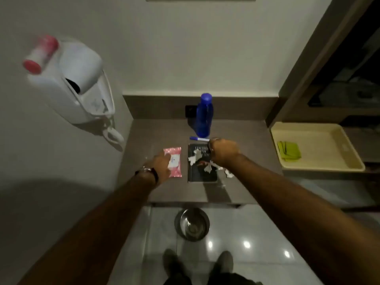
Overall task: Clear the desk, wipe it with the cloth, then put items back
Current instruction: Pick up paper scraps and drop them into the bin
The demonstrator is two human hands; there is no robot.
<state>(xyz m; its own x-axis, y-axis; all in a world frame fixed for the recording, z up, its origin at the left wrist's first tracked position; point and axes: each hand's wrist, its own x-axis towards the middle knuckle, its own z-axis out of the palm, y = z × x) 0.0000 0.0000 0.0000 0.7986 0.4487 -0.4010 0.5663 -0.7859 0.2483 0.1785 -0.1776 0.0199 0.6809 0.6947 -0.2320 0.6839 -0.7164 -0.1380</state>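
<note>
On the brown desk [242, 128] lies a pink wipes packet [175, 153]; my left hand [162, 165] rests on its left side with the fingers closing over it. A black book [202, 175] lies beside it with torn white paper scraps [195, 157] on top. My right hand [223, 152] hovers with curled fingers over the book's upper right corner; what it grips is hidden. A blue and white pen [198, 138] lies just behind the book, and a blue bottle [204, 115] stands upright behind that. The green cloth [289, 151] lies folded in a cream tray [333, 167] to the right.
More paper scraps [228, 173] lie right of the book. A white wall-mounted hair dryer [82, 83] with a pink-capped bottle [41, 55] on top sticks out at the left. A metal bowl [192, 224] sits on the tiled floor under the desk's front edge, near my feet.
</note>
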